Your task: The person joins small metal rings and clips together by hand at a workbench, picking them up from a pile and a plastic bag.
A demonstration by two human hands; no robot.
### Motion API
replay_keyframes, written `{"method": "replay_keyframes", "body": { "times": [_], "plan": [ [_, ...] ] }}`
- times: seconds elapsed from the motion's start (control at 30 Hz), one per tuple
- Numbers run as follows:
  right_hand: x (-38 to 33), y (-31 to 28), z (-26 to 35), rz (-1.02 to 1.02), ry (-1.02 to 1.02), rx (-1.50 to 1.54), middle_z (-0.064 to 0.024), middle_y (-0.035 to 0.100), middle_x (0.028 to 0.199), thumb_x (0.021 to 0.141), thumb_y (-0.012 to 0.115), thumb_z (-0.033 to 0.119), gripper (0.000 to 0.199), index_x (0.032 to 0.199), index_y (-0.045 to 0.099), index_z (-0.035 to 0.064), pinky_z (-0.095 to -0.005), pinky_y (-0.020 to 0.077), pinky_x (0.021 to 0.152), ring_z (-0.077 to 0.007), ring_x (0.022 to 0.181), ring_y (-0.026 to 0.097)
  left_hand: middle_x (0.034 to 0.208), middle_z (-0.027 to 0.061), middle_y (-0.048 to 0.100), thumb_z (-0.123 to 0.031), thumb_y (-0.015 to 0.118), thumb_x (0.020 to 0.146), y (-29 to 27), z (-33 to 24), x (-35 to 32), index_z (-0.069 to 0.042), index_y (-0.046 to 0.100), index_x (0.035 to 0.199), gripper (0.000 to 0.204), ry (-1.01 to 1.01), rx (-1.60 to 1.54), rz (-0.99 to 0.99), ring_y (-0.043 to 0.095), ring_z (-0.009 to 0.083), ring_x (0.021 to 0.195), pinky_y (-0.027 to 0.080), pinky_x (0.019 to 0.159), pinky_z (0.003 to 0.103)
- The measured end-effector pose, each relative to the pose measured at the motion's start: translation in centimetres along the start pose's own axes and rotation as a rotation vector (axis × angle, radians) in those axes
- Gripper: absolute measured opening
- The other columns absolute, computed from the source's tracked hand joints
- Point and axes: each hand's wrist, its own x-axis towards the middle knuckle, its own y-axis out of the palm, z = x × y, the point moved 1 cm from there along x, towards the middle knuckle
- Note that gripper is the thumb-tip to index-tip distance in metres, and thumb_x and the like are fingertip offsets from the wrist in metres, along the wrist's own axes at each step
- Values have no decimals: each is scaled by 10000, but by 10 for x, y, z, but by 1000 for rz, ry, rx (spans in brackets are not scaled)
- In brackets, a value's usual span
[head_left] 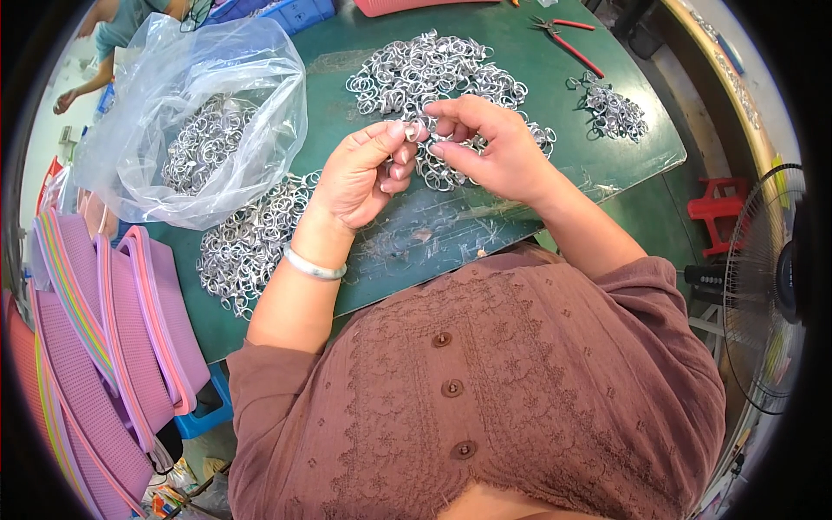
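Near the middle of the table, my left hand [364,173] pinches a small silver metal ring [411,133] between thumb and forefinger. Close beside it, my right hand [498,147] has its fingers curled in; what they hold is too small to make out. Both hands are over the near edge of a big heap of silver rings [433,69]. Another heap of rings [251,238] lies by my left forearm. Behind that heap, an opened clear plastic bag [269,95] contains more rings [208,143].
Red-handled pliers [579,56] lie at the far right, beyond a small ring pile [615,113]. Purple baskets [152,321] are stacked at my left. A fan [763,286] and a red stool [719,212] stand right of the green table [650,160]. Another person's arm [91,82] shows far left.
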Motion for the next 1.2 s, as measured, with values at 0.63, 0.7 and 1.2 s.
{"method": "replay_keyframes", "body": {
  "times": [0.63, 0.7, 1.2],
  "plan": [
    [0, -4, -5, -23, 3, -32, -59, 578, 767, 743, 620, 64, 247, 984, 582, 28, -260, 446, 570, -149, 635, 541, 719, 22, 485, -177, 477, 862, -7, -2, 3, 17, 545, 970, 232, -23, -243, 123, 430, 96, 610, 344, 478, 181],
    [0, -5, -7, -21, -4, -44, -61, 579, 759, 746, 617, 67, 240, 981, 585, 31, -262, 446, 572, -153, 633, 544, 838, 87, 519, -172, 420, 822, -10, -5, 5, 37, 531, 1014, 305, 4, -294, 147, 492, 184, 728, 424, 568, 245],
    [-1, -8, -8, 37, -13, -102, -95, 586, 793, 761, 594, 60, 169, 924, 594, 15, -274, 469, 598, -189, 686, 586, 613, -24, 478, 2, 609, 704, -3, 0, 3, -46, 632, 892, 195, 260, 1409, -118, 416, 41, 583, 359, 533, 204]
  ]
}}
